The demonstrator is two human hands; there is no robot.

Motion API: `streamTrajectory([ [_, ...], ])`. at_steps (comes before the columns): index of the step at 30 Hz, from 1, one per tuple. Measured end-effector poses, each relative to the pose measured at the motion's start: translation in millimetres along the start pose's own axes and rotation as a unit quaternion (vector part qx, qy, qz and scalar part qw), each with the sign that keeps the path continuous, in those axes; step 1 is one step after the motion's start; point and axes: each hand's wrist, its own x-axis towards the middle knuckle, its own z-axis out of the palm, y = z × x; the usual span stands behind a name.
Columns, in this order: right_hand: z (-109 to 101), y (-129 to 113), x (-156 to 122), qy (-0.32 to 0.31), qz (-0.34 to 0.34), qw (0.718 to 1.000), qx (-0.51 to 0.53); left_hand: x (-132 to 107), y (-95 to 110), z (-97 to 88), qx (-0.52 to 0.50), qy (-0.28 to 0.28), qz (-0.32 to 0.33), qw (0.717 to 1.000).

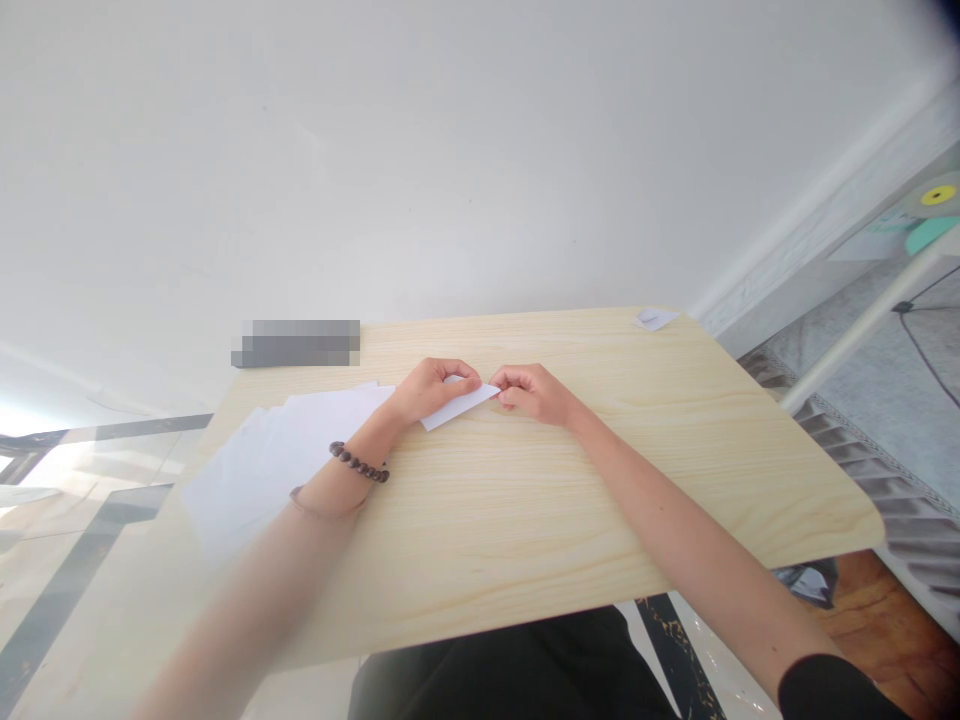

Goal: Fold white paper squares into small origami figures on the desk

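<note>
A folded piece of white paper [453, 408], long and narrowing toward its right end, is held a little over the middle of the table. My left hand [435, 388] is closed on its upper edge, thumb along the paper and fingers partly hidden behind it. At the pointed right end, my right hand [531, 392] pinches the tip between thumb and curled fingers. A beaded bracelet [360, 463] circles my left wrist.
Several loose white sheets [259, 455] lie fanned out on the left of the pale wooden table [570, 530]. A small folded paper [656, 319] sits at the far right corner. A blurred-out grey patch [300, 345] covers something at the far left. A white wall [465, 160] stands behind.
</note>
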Motion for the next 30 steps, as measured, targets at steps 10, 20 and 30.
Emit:
streamTrajectory([
  [10,5.2,0.1,-0.4,0.028,-0.034,0.997,-0.058,-2.1,6.4,0.4,0.04,-0.02,0.027,0.999],
  [20,2.6,0.3,-0.2,0.004,-0.016,0.999,-0.047,-0.7,3.9,-0.3,0.034,-0.033,0.046,0.998],
  [30,2.6,-2.1,0.0,0.016,-0.016,0.999,-0.042,-0.4,3.3,-0.1,0.028,-0.027,0.039,0.998],
])
